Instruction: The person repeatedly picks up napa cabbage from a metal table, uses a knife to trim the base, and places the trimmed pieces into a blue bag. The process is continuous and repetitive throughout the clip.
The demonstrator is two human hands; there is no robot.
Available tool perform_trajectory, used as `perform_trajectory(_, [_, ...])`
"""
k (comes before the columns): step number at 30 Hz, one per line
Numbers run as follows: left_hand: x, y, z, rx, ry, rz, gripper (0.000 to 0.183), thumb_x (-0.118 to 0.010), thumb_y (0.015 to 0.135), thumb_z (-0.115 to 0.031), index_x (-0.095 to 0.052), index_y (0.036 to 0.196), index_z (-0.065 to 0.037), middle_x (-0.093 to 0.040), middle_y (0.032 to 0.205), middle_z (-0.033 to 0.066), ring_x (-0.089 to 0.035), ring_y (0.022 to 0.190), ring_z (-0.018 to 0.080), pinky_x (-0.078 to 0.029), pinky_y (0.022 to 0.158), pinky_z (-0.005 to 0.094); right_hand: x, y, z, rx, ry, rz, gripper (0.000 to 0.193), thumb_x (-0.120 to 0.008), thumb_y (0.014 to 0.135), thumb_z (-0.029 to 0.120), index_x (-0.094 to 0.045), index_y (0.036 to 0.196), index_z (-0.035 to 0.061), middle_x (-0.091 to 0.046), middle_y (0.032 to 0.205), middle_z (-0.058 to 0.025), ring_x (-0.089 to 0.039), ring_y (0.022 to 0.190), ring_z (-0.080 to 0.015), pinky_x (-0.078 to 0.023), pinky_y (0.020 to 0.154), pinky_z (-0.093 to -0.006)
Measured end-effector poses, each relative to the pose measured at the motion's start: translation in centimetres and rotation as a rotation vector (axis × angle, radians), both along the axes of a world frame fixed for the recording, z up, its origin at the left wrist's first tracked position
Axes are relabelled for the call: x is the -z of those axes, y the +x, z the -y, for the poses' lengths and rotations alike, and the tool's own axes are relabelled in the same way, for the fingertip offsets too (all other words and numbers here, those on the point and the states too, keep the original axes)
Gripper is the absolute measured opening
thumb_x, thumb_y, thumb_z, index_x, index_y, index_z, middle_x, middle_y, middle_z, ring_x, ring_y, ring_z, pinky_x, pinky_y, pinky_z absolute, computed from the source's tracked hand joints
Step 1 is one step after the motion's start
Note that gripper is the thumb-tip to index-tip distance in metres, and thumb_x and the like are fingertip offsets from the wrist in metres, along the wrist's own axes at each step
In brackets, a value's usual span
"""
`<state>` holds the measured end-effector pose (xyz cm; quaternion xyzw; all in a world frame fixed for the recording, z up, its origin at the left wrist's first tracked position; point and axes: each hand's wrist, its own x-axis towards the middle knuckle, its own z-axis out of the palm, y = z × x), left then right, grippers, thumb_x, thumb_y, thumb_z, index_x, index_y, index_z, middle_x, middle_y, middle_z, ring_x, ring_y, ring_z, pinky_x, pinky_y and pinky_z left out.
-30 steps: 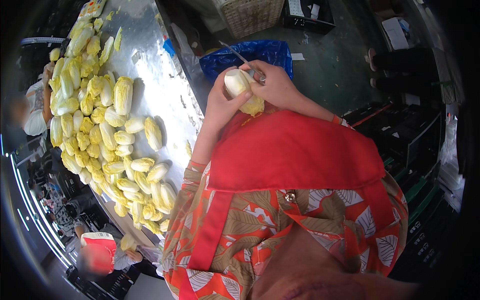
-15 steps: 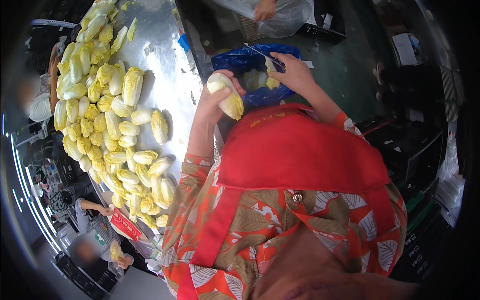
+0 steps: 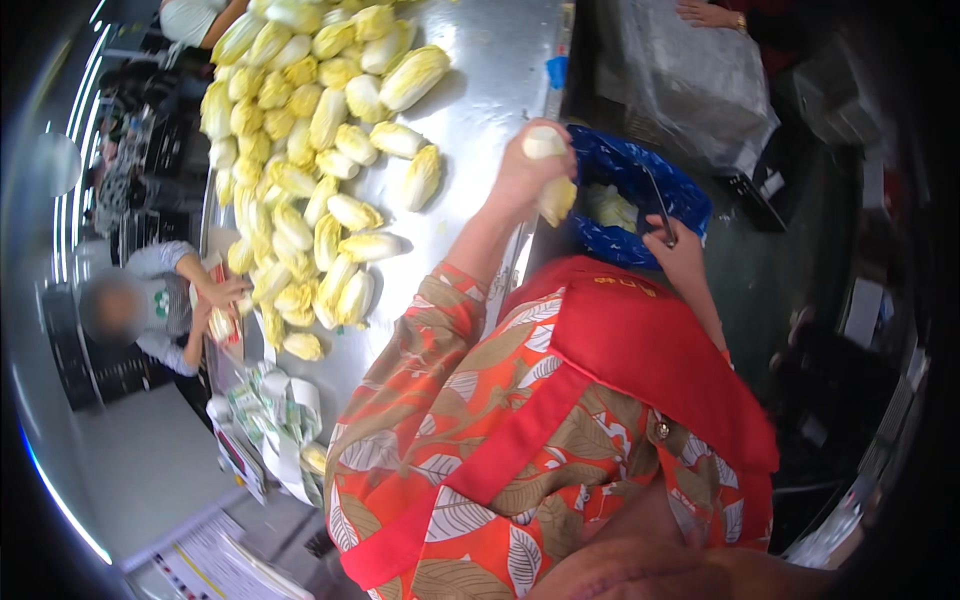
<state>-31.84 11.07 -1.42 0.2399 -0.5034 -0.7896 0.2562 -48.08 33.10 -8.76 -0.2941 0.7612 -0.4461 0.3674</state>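
My left hand [image 3: 517, 172] is wrapped round a small napa cabbage [image 3: 545, 143], its pale cut base upward and its yellow leaves lower down. It is held just past the edge of the metal table [image 3: 440, 250]. To its right, my right hand [image 3: 684, 252] grips a knife [image 3: 657, 198] with the thin blade pointing up and away. Both hands are beside a container lined with a blue bag [image 3: 692, 195], where loose cabbage leaves [image 3: 612, 208] lie. Many more napa cabbages [image 3: 328, 118] are heaped across the table to the left.
Across the table a co-worker [image 3: 178, 285] handles a cabbage by a red package. Plastic film and labels [image 3: 285, 410] lie at the table's near end. Plastic-covered boxes [image 3: 690, 75] stand far right, with another person's hand [image 3: 708, 13] on top.
The yellow leaf pieces in my right hand are gone from it, and that hand has lowered. My left hand has turned the cabbage. The view has swung, shifting everything rightward.
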Motion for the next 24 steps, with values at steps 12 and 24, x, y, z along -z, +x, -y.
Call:
perform_trajectory(12, [-1.6, 29.5, 10.9, -0.971, -0.678, 1.469, 0.067, -0.07, 0.072, -0.034, -0.047, 0.124, 0.002, -0.056, 0.116, 0.0241, -0.055, 0.108, 0.0374, -0.043, 0.093, 0.0419, 1.9, 0.0, -1.9, -0.088, 0.13, 0.163, 0.03, -0.064, 0.085, 0.011, -0.062, 0.114, 0.003, -0.059, 0.069, -0.0013, -0.058, 0.061, -0.0068, -0.041, 0.049, -0.0213])
perform_trajectory(24, [3.6, 34.6, 6.6, -0.845, -1.069, 1.97, 0.076, -0.062, 0.082, -0.041, -0.029, 0.146, -0.015, -0.015, 0.154, 0.0174, -0.018, 0.139, 0.0423, -0.016, 0.107, 0.0642, -0.1, 0.7, -1.1, -0.211, 0.267, 0.079, 0.03, -0.063, 0.085, 0.011, -0.063, 0.113, 0.0025, -0.058, 0.069, -0.0016, -0.055, 0.063, -0.0084, -0.042, 0.059, -0.024])
